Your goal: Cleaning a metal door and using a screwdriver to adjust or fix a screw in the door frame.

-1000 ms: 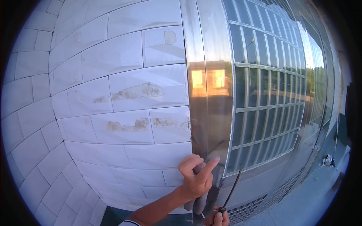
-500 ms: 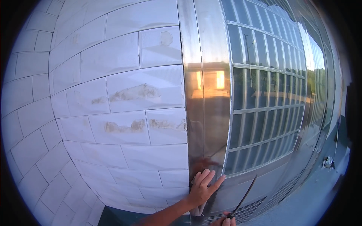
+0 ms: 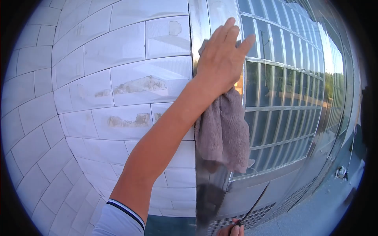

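My left hand (image 3: 221, 59) presses a grey-brown cloth (image 3: 223, 131) against the upper part of a shiny steel door frame (image 3: 201, 23). Its fingers point upward, and the cloth hangs down below the palm along the frame and the door's edge. At the lower edge, my right hand (image 3: 232, 229) is closed round the dark handle of a long thin rod (image 3: 256, 204). The rod slants up to the right, its tip in front of the door's lower panel. Most of the right hand lies outside the picture.
A white tiled wall (image 3: 114, 43) with worn, stained patches stands at the left and meets the frame. Beside the frame is a glass door (image 3: 281, 102) with metal bars and a slotted vent (image 3: 260, 218) low down. A bluish floor (image 3: 315, 208) spreads at the lower right.
My left hand has slid far up the steel frame with the cloth, which now hangs in full view. My right hand and the rod have stayed nearly in place.
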### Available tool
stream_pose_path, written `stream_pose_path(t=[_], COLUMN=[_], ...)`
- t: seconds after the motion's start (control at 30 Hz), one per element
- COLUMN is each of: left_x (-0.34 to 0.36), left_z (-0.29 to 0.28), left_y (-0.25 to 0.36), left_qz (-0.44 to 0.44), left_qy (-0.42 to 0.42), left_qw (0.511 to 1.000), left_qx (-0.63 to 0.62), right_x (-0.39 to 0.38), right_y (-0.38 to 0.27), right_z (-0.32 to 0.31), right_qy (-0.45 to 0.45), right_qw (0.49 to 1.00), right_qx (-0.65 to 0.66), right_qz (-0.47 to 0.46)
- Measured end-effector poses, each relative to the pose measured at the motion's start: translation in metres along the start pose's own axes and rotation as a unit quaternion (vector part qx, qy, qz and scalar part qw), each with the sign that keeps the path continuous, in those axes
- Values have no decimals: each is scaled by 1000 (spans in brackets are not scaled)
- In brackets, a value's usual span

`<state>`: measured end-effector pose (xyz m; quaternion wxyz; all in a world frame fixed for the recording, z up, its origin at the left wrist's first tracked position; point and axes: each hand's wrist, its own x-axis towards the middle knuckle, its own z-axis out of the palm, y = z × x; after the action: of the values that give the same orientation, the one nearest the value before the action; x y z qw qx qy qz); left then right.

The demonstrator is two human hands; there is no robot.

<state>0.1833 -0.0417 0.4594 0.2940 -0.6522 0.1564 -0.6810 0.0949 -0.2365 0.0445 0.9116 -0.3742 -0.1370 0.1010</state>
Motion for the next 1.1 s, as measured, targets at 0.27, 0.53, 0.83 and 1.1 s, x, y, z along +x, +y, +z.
stream_pose_path(t=[0.27, 0.53, 0.83, 1.1], left_x=[-309, -565, -540, -458], left_z=[-88, -217, -281, -261], left_y=[243, 395, 386, 343], left_qz=[-41, -1, -800, -817], left_qy=[-339, -556, -410, -91], left_qw=[891, 701, -55, -287], left_qx=[-299, -447, -435, -492], right_x=[-8, -31, -79, -104], right_y=[1, -8, 30, 93], right_z=[-8, -16, -69, -86], right_qy=[-8, 5, 99, 158], right_qw=[1000, 997, 971, 919], right_qx=[-29, -47, -161, -106], right_qz=[-5, -57, 144, 347])
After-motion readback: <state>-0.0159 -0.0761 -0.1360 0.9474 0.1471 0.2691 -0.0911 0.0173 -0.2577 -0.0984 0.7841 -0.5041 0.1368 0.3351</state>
